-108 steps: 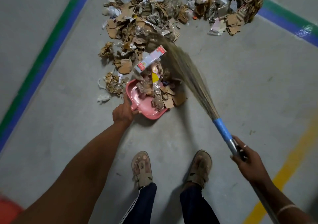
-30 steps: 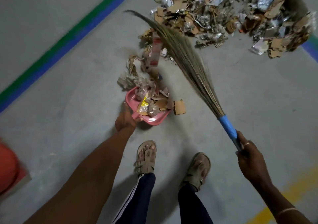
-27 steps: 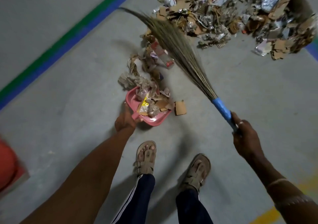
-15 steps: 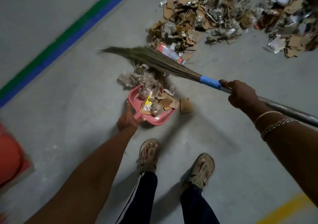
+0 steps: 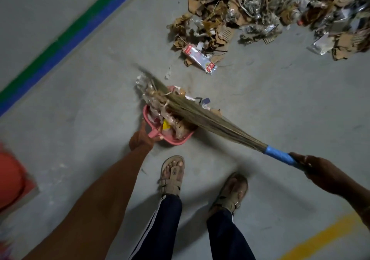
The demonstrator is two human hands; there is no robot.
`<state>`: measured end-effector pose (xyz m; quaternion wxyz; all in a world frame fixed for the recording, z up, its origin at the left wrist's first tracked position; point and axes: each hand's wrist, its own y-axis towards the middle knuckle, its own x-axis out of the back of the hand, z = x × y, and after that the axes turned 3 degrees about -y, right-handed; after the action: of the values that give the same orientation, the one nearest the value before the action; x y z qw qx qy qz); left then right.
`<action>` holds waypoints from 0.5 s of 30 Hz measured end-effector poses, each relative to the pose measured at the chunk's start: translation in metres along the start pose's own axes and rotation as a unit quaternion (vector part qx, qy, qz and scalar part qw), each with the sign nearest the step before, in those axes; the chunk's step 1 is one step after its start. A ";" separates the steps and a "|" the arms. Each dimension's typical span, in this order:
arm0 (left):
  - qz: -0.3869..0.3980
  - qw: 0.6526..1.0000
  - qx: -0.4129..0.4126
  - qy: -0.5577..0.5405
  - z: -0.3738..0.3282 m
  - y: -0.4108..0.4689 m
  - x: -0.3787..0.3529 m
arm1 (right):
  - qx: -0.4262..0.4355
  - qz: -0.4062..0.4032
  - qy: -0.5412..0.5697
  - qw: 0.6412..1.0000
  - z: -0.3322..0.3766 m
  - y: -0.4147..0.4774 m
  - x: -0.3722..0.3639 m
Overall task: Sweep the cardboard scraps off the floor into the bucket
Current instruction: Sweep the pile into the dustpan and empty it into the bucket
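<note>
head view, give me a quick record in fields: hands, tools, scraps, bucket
left hand: grips the pink dustpan by its handle
right hand: grips the broom at the end of its blue sleeve
broom: bristles lie across the dustpan's load
dustpan: on the floor, heaped with scraps
scrap pile: large, beyond the dustpan, not yet swept
bucket: orange-red shape cut off at the left edge, probably it

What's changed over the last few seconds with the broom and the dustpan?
The right hand swung the broom down from over the cardboard scrap pile and pulled it back; its bristles now lie across the pink dustpan. The left hand still grips the dustpan handle; the pile stays put.
</note>
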<state>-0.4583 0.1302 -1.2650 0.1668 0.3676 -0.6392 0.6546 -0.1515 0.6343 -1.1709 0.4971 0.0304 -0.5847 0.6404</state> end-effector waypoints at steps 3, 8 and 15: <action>0.002 1.000 -0.006 -0.005 -0.004 -0.006 0.002 | -0.010 -0.022 0.032 0.999 -0.004 -0.030 -0.018; -0.007 1.000 -0.017 -0.005 -0.008 -0.010 0.005 | -0.059 -0.060 0.077 0.993 -0.010 -0.048 -0.019; -0.009 1.000 -0.016 0.013 -0.009 -0.012 0.005 | -0.096 -0.100 0.077 0.987 -0.010 0.022 -0.001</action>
<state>-0.4554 0.1390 -1.2521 0.1867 0.3618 -0.6442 0.6475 -0.1604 0.6454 -1.1909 0.6029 -0.0085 -0.5972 0.5290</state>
